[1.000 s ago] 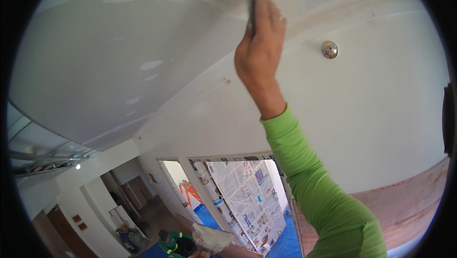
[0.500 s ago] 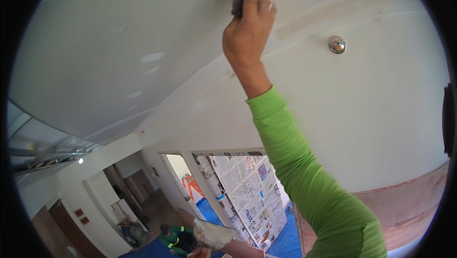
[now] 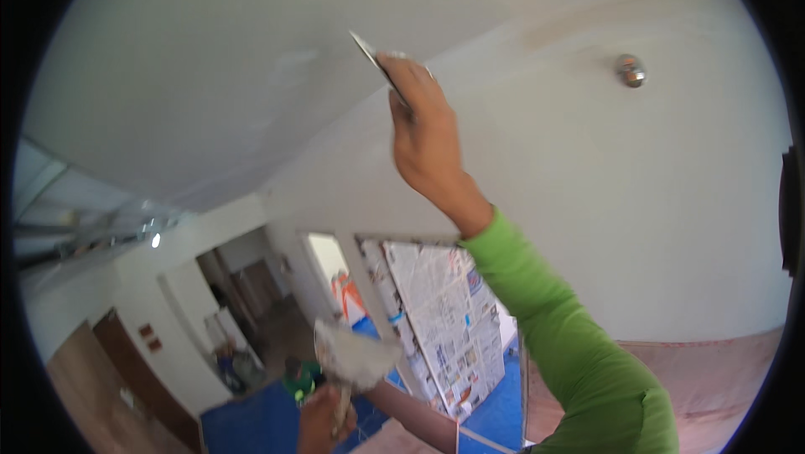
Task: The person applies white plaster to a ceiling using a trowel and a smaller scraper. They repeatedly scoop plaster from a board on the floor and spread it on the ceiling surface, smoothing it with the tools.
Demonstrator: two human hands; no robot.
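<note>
- Right hand (image 3: 425,131), bare, in a green sleeve: raised, fingers clamped on a thin flat blade (image 3: 377,64).
- Flat blade: seen nearly edge-on, tilted, before the grey ceiling (image 3: 193,93) near its edge with the white wall (image 3: 579,202); contact cannot be told.
- Left hand (image 3: 319,419), bare: low, closed round the handle (image 3: 343,408) of a broad scraper (image 3: 356,358).
- Broad scraper: blade upward and tilted, pale on its face; fine detail blurred.
- Round chrome fitting (image 3: 631,71): on the wall, below its upper edge, right of the right hand.
- Newspaper-covered panel (image 3: 440,307): below the right hand, beyond the broad scraper, at the wall's lower part.
- Blue sheeting (image 3: 243,425): on the floor; a person in green (image 3: 299,380) low beyond the scraper, partly hidden by it.
- Hazard, judged: any soft matter on the broad scraper could slide off its lower edge, if the left wrist tips while the eyes are on the ceiling.
- Hazard, judged: the flat blade's corner could score the ceiling or wall, if pressed unevenly at their shared edge.
- Hazard, judged: the chrome fitting could be knocked, through a wide rightward swing.
</note>
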